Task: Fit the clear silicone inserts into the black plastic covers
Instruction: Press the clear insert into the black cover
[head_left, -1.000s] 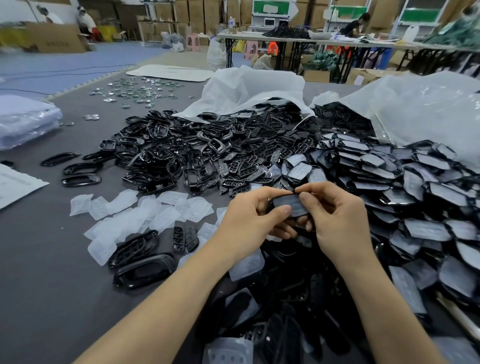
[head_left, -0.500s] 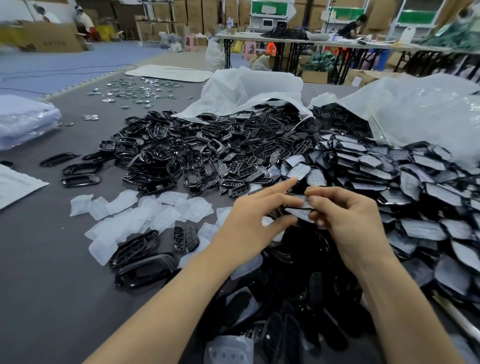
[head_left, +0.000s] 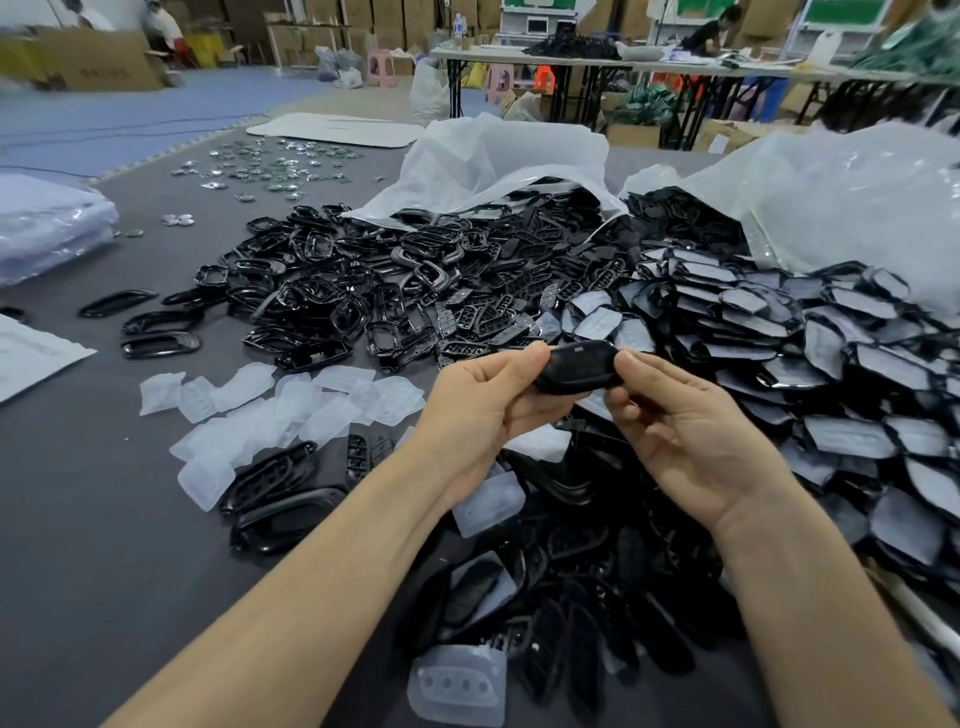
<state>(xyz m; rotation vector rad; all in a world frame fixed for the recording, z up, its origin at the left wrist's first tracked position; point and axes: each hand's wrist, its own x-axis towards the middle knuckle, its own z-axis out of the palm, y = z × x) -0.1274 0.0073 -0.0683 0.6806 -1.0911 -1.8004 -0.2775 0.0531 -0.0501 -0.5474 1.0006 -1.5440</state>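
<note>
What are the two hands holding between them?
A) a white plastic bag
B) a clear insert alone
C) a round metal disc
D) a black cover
D: the left hand and the right hand each pinch one end of a black cover, dark side up.

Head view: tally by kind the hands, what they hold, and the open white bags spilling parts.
Hands: 2 (left hand, right hand)
Black cover, held by both: 1
White bags: 2
Total: 5
</note>
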